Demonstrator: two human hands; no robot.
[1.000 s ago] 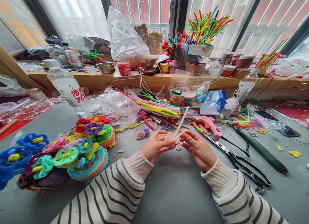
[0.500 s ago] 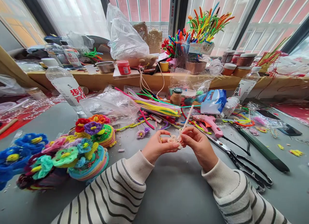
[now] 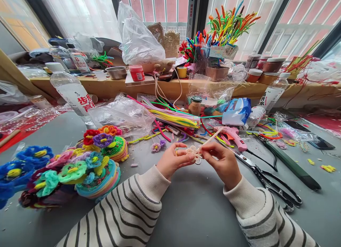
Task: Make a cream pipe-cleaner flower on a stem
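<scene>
Between my two hands, above the grey table, is a small cream pipe-cleaner flower made of round loops. My left hand pinches its left side between thumb and fingers. A straight cream pipe-cleaner stem runs up and to the right from the flower, and my right hand is closed on its lower end, close to the loops. The fingertips partly cover where stem and flower meet. Behind my hands lie two little finished flowers, pink and purple.
Colourful pipe-cleaner flowers stand at left. Scissors, a pink glue gun and a dark green tool lie at right. Loose pipe cleaners spread behind my hands. A water bottle leans near the shelf.
The cream stem has tipped from steeply upright to a lower slant toward the right. The flower's loops have turned and show more openly. Both hands stay in nearly the same place.
</scene>
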